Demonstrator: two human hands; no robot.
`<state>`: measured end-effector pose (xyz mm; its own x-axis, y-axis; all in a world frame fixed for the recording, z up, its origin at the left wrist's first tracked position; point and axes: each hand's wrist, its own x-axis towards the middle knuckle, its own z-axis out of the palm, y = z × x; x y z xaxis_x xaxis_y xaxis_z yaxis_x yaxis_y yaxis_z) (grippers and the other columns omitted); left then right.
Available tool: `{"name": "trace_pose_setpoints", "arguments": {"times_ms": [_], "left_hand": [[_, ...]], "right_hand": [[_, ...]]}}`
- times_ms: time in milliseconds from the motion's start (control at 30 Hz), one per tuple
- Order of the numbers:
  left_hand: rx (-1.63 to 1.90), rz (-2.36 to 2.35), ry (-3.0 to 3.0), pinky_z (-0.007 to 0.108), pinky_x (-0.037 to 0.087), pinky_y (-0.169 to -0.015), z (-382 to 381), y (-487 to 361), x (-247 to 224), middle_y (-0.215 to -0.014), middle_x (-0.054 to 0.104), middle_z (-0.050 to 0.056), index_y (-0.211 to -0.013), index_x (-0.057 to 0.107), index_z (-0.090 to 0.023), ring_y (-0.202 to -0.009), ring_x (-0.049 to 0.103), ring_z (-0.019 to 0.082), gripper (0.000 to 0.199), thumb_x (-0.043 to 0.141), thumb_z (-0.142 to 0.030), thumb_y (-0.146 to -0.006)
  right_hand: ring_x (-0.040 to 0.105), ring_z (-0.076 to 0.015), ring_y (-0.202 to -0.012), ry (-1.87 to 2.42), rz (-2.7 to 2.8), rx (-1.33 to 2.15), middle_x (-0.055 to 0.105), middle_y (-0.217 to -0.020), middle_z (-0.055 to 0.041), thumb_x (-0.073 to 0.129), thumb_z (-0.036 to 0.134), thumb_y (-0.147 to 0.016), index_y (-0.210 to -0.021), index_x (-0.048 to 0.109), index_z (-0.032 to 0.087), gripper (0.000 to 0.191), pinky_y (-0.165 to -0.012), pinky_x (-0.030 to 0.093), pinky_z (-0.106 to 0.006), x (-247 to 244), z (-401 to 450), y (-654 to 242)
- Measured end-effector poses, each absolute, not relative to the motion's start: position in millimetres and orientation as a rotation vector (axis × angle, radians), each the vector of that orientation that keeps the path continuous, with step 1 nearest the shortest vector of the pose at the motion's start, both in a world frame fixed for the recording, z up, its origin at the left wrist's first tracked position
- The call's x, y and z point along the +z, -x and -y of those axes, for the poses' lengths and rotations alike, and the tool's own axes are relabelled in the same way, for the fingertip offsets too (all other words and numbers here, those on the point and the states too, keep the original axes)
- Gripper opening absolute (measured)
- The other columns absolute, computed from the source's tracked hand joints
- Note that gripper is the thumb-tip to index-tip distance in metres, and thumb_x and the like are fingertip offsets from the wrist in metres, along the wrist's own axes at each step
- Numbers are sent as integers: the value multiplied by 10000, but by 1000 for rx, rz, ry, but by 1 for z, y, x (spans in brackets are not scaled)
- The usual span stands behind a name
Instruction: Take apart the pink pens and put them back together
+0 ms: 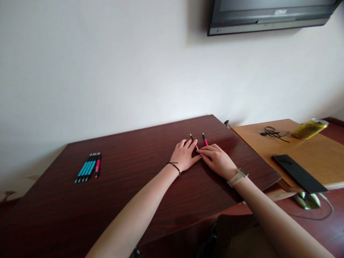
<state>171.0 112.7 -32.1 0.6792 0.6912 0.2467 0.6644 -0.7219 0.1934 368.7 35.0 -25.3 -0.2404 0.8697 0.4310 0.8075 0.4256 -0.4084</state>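
Over the dark wooden table, my left hand [184, 154] lies with its fingers spread, the index fingertip against a pen [192, 137] with a black grip and a pinkish-red barrel. My right hand [217, 159] has its thumb and fingertips pinched together at the near end of that pen, close to my left thumb. Part of the barrel is hidden by the fingers. A second red pen [205, 140] with a black tip section lies just beyond my right knuckles. Farther left, several blue pens [86, 167] lie side by side, with one red pen [98, 165] next to them.
The dark table [139, 186] borders a lighter wooden surface [319, 157] on the right. On that lie a black flat device [298, 172], a coiled black cable [272, 133] and a yellow can [309, 129] on its side. A television [271, 18] hangs on the wall.
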Motion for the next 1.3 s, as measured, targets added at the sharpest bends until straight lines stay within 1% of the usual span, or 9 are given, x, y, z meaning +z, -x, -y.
{"name": "trace_pose_setpoints", "arguments": {"times_ms": [200, 400, 600, 733, 800, 900, 1067, 1200, 1300], "left_hand": [[445, -1170, -2784, 572, 358, -1229, -112, -171, -34, -1699, 434, 117, -1653, 411, -254, -1530, 365, 398, 744, 477, -674, -1042], [445, -1205, -2784, 581, 357, -1226, -113, -172, -36, -1663, 453, 145, -1629, 451, -271, -1510, 391, 389, 734, 478, -699, -1033], [360, -1209, -2771, 590, 326, -1259, -114, -172, -35, -1756, 329, 136, -1666, 400, -256, -1586, 315, 413, 781, 441, -717, -1037], [342, -1216, -2785, 576, 310, -1282, -113, -172, -34, -1776, 305, 106, -1680, 379, -251, -1611, 293, 394, 825, 377, -764, -1034], [346, -1223, -2794, 564, 308, -1288, -113, -172, -35, -1774, 317, 93, -1684, 376, -253, -1616, 291, 382, 838, 346, -779, -1033], [353, -1224, -2801, 555, 307, -1292, -113, -171, -36, -1773, 323, 90, -1685, 380, -248, -1617, 294, 376, 851, 325, -790, -1031], [361, -1216, -2811, 550, 312, -1291, -115, -172, -38, -1766, 337, 100, -1682, 391, -235, -1616, 303, 377, 863, 333, -794, -1027], [359, -1216, -2810, 548, 309, -1294, -115, -172, -40, -1767, 333, 104, -1681, 394, -226, -1618, 299, 374, 867, 330, -793, -1028], [359, -1218, -2806, 549, 305, -1295, -116, -172, -41, -1768, 330, 106, -1682, 393, -226, -1618, 299, 375, 871, 331, -795, -1026]], "right_hand": [[634, -315, -1093, 1423, 2082, 113, 781, -1245, -70, 548, 247, -1056, -1310, 794, 291, 356, -1031, 567, -507, -25, -35, -368], [633, -312, -1073, 1426, 2085, 133, 783, -1228, -69, 545, 239, -1056, -1302, 798, 298, 358, -1019, 571, -506, -25, -34, -368], [631, -307, -1076, 1417, 2092, 105, 775, -1220, -78, 552, 250, -1058, -1301, 794, 303, 347, -1017, 560, -485, -25, -35, -368], [634, -311, -1093, 1513, 1959, -32, 747, -1212, -111, 550, 267, -1057, -1371, 744, 254, 370, -1044, 544, -489, -25, -35, -374], [634, -321, -1118, 1588, 1871, -103, 722, -1245, -131, 561, 276, -1046, -1418, 710, 235, 403, -1060, 535, -507, -27, -36, -379], [631, -344, -1168, 1662, 1860, -110, 693, -1312, -150, 587, 301, -1027, -1458, 683, 242, 446, -1060, 535, -535, -35, -40, -386], [609, -368, -1258, 1704, 1951, -47, 692, -1407, -136, 580, 321, -1028, -1444, 691, 248, 437, -1076, 529, -570, -45, -44, -389], [601, -363, -1280, 1669, 1980, -37, 663, -1482, -125, 563, 320, -1041, -1459, 672, 224, 443, -1095, 522, -562, -45, -44, -386], [618, -351, -1253, 1647, 2003, -38, 669, -1485, -123, 526, 287, -1056, -1476, 651, 208, 446, -1109, 510, -549, -44, -44, -384]]}}
